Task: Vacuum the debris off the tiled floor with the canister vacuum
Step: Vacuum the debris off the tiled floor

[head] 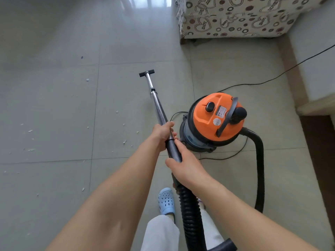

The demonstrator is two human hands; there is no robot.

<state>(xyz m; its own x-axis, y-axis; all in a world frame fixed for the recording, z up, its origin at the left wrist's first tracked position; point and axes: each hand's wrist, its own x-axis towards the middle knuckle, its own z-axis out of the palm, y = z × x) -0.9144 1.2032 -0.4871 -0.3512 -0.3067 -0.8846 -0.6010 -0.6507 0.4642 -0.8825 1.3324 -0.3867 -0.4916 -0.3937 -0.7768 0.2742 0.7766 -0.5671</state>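
Tiled floor (54, 105) fills the view. Debris (30, 131) is small white flecks, scattered mostly left of the wand, from mid-frame down toward the lower left; a few sit closer in, just left of the hands.

Canister vacuum (215, 118), orange lid, stands upright on the floor just right of the hands. Its black hose (259, 160) loops out right and comes back under the right forearm into the wand. Power cord (272, 77) trails off right toward the wall.

Wand (159, 109) long axis runs from the hands forward and slightly left, ending at the black floor nozzle (146, 73) well ahead. The nozzle sits on a patch with no visible flecks, so the debris lies left of the wand axis. My read: next move is a leftward swing plus pull-back, pivoting at the hands.

Left hand (163, 133) is forward, wrapped around the metal tube, nearer the nozzle. Right hand (183, 163) is behind it, closed over the black handle section where the hose joins.

Writing: the lid carries a label and a round sticker, text too small to read. The patterned fabric cover (235, 17) at top right shows hearts with "Love" inside.
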